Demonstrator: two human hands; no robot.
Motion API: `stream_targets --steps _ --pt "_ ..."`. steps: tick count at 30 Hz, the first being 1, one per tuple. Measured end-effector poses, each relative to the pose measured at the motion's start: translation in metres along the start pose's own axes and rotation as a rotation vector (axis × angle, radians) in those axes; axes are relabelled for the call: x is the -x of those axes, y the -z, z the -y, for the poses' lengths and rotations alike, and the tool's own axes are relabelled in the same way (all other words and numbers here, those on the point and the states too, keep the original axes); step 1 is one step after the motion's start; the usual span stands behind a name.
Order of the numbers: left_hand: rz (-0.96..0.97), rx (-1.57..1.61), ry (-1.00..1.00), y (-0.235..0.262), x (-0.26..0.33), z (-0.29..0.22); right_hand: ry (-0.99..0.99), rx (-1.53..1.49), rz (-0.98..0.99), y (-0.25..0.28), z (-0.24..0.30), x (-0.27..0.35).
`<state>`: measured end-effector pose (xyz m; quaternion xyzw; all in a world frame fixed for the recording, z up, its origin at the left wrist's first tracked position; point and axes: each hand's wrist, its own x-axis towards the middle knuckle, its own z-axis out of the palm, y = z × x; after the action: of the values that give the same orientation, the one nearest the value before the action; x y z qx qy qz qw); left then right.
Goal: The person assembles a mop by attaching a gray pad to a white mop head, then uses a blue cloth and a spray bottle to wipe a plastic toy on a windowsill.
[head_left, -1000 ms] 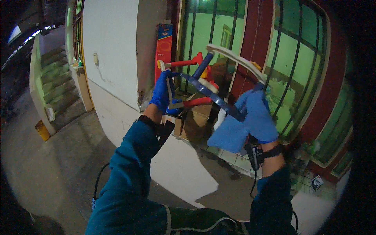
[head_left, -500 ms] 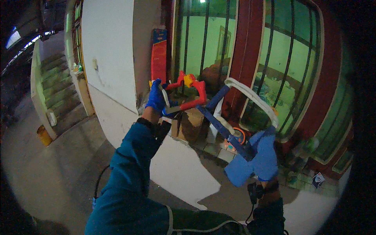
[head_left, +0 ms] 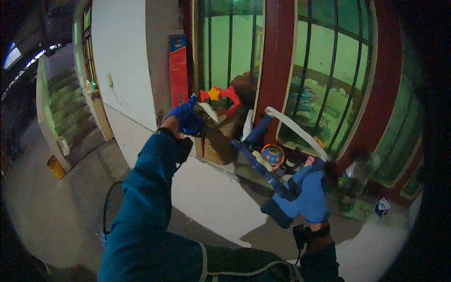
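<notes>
My left hand, in a dark blue glove, reaches ahead with its fingers curled at the near end of a red plastic frame bearing a yellow star. A white curved strip shows beside those fingers; the glove is blurred and hides the grip itself. Lower right, my right hand, gloved in lighter blue, is closed round a frame of blue tubes with a white curved bar. That frame is tilted, in front of the barred window.
Brown cardboard boxes stand under the window, beside a tall red and blue box. An orange and blue toy steering wheel lies nearby. Stairs rise at far left, a yellow bin at their foot.
The view has turned slightly right. My left hand has moved a little right relative to the boxes, and the red frame's lower bar no longer shows. My right hand has risen slightly with the blue frame.
</notes>
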<state>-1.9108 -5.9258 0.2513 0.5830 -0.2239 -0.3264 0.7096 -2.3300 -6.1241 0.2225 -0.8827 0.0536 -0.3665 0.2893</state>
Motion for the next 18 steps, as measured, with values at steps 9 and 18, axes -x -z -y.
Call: stream_targets --steps 9,18 --pt "-0.479 -1.687 -0.485 -0.032 0.046 -0.015 0.148 0.105 0.073 -0.036 -0.102 -0.009" --pt "0.153 0.089 -0.202 -0.129 0.158 0.110 -0.337 -1.152 0.184 -0.018 -0.039 -0.011"
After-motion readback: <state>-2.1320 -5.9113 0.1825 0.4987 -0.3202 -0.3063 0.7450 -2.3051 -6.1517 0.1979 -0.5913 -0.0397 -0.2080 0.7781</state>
